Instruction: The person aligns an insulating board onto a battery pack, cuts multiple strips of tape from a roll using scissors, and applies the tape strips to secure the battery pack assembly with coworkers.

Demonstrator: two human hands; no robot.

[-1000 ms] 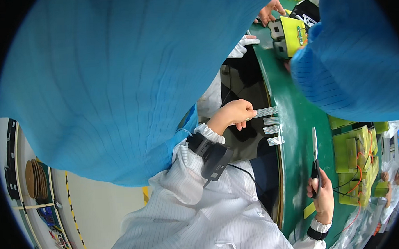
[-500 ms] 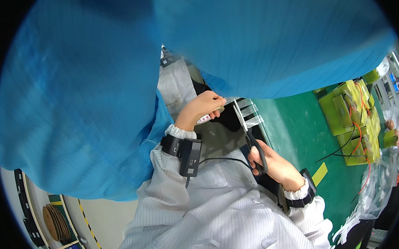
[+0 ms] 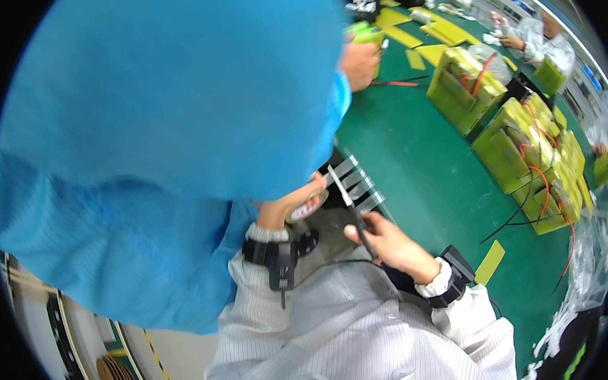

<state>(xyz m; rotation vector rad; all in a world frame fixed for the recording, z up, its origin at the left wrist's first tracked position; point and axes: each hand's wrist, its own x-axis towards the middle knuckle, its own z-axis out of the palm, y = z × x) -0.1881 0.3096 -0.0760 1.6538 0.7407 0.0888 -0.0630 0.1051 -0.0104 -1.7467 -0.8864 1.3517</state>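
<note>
My left hand is closed around a roll of clear tape, its fingers partly hidden by a person in blue leaning in front. In my right hand is a pair of scissors with dark handles and pale blades. The blades point away from me, beside the tape roll, and look nearly together. Several clear tape strips hang off the edge of the green table, just right of the blades. Whether the blades touch any tape I cannot tell.
Blue clothing of a nearby person fills the upper left. That person's hand grips a yellow-green object. On the green table stand yellow battery-like packs with red and black wires, and a yellow strip lies near my right wrist.
The view has shifted, showing more of the table and the blue-clad person's hand. My hands stay close together, still holding tape and scissors; the scissors now appear more edge-on.
</note>
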